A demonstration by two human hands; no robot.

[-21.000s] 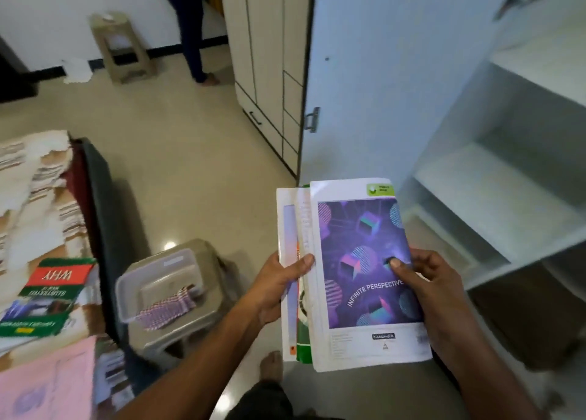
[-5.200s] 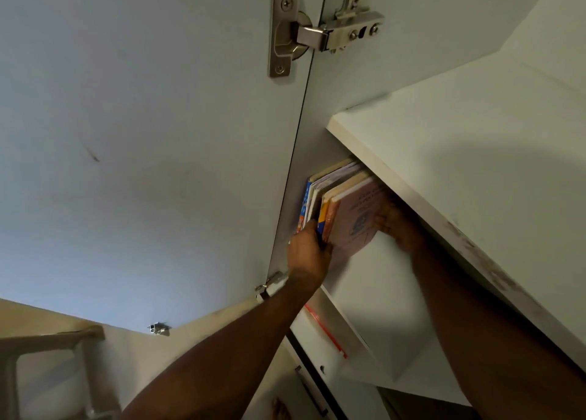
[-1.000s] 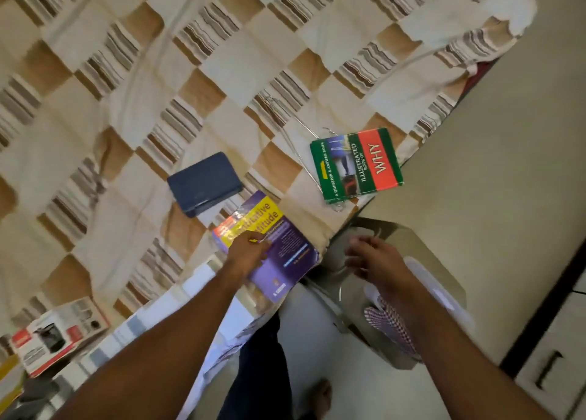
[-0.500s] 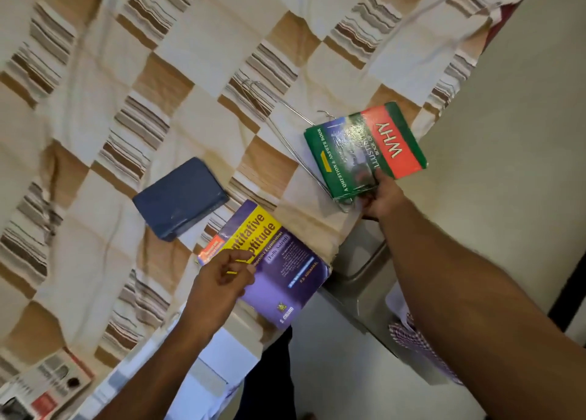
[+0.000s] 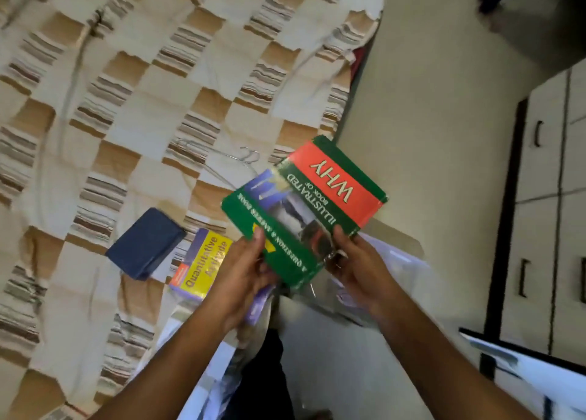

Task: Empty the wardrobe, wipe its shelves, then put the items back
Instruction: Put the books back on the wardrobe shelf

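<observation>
- Lifted off the bed since half a second ago: green-and-red "WHY" book [image 5: 304, 210], then lying flat near the bed's edge with only the right hand at its near corner, now up in the air between both hands.
- Gone from the purple-and-yellow "Quantitative Aptitude" book [image 5: 203, 261]: left hand [image 5: 244, 277], which was resting on its cover and now grips the green book instead.
- Left hand: thumb curled over the near left edge of the green cover, fingers hidden under the book.
- Right hand [image 5: 355, 261]: thumb on the near right edge of the same cover, fingers curled beneath; something small and metallic glints at that grip, too blurred to name.
- Green book: tilted, title upside down to the camera, far end reaching away from both grips over the bed's edge and the floor [image 5: 437, 134].
- Left of the grip, partly under the left hand: purple-and-yellow book, flat on the checked bedcover [image 5: 126, 87].
- Further left of it: dark blue pouch [image 5: 146, 243], just beside the yellow cover.
- Beyond the grip, on the bedcover: wire hanger [image 5: 222, 159], partly hidden by the green book.
- Below the right hand: clear plastic container [image 5: 399, 261], blurred.
- Far right of the grip: cupboard drawers [image 5: 539, 197] with dark handles.
</observation>
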